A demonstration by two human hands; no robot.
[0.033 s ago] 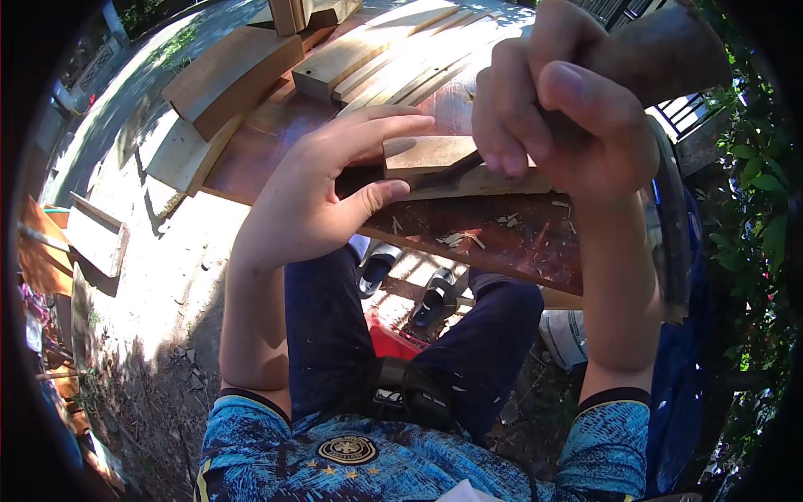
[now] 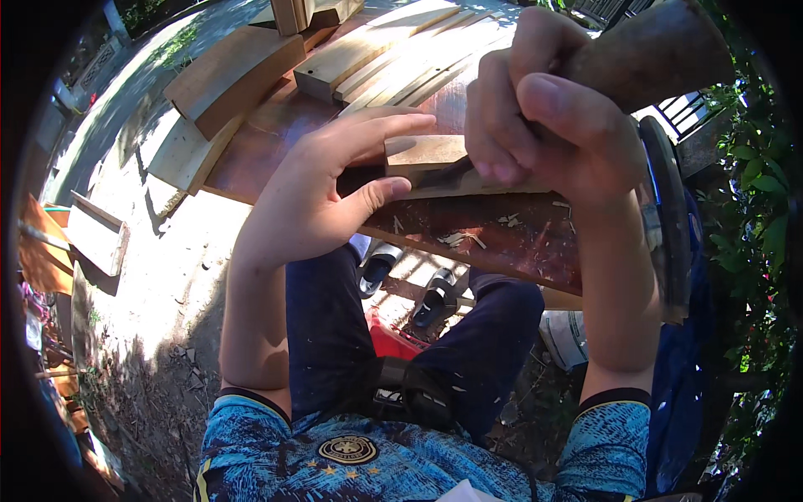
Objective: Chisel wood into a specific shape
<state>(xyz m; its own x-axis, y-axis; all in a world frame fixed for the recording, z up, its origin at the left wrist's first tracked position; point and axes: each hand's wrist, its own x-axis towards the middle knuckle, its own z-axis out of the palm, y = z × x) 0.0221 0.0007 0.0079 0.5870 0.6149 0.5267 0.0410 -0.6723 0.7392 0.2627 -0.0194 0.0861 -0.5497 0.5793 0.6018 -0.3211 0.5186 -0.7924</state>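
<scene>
My right hand [image 2: 544, 117] is closed around a thick, round brown wooden tool [image 2: 657, 54], its wide end pointing up and to the right. Below the fist a dark, narrow shape slants toward a pale wooden block [image 2: 431, 151]; I cannot tell whether it is a blade or a shadow. The block lies on a reddish-brown board [image 2: 535, 251]. My left hand [image 2: 322, 180] is at the block's left end, thumb and fingers spread apart. A dark gap shows between its palm and the block; whether the fingertips touch the wood is unclear.
Wood shavings [image 2: 464, 240] lie on the board's near part. Behind are several pale planks [image 2: 376, 50] and a curved brown wooden piece [image 2: 234, 75]. Leafy plants [image 2: 761, 176] line the right side. My legs and sandals [image 2: 433, 297] show under the board.
My right hand has shifted slightly left and down together with the wooden tool. My left hand and the block look almost the same.
</scene>
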